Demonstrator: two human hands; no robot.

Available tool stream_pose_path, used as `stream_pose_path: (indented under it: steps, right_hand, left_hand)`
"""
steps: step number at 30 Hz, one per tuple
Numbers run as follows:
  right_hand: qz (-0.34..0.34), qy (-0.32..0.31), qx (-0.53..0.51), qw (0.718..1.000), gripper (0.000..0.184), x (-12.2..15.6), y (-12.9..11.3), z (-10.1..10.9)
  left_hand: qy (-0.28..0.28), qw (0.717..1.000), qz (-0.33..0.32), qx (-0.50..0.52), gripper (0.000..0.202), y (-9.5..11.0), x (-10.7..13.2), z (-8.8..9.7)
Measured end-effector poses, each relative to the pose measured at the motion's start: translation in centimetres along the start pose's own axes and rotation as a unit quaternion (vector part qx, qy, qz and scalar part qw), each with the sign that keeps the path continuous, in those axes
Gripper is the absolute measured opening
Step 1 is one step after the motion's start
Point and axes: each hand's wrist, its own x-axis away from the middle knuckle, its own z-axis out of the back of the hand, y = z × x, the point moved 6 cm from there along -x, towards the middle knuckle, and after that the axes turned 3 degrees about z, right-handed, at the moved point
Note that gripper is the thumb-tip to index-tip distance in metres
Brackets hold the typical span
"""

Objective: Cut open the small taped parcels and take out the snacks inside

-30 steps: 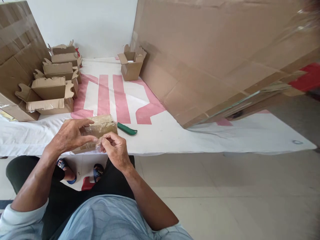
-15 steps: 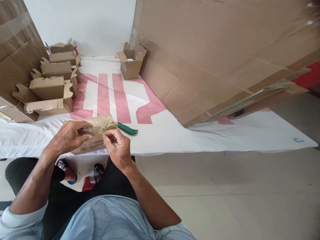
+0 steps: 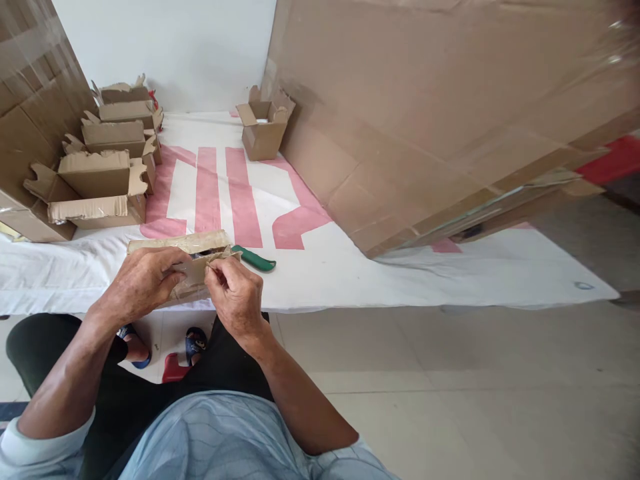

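Note:
A small cardboard box (image 3: 193,288) sits at the table's front edge, its top flaps parted by a dark gap. My left hand (image 3: 147,280) grips the near flap on the left, thumb and fingers closed on the cardboard. Farther right along that flap, my right hand (image 3: 234,293) pinches its edge. What lies inside the box is too dark to make out. Just behind the box's right end rests a green-handled tool (image 3: 255,259); its other end is hidden by the box.
Several opened cardboard boxes (image 3: 95,212) stand in a row at the left. Another open box (image 3: 265,140) is at the back, against a large cardboard sheet or carton (image 3: 400,120) on the right. A white cloth with pink markings (image 3: 325,280) covers the table.
The near flap has been pulled up and toward me, so a gap now shows in the box top that was closed under clear tape. Both hands have stayed at the box.

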Motion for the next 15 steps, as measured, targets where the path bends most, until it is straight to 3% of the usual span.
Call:
stream_pose_path:
  steps: [8, 15]
  right_hand:
    - [-0.086, 0.007, -0.156, 0.984, 0.022, -0.2, 0.6, 1.3]
    - [-0.048, 0.006, -0.088, 0.995, 0.014, 1.0, 0.5, 0.2]
  left_hand:
    - [-0.004, 0.999, 0.021, -0.028, 0.028, 0.1, 0.3, 0.2]
    - [0.0, 0.999, 0.018, -0.036, 0.026, 1.3, 1.0, 0.3]
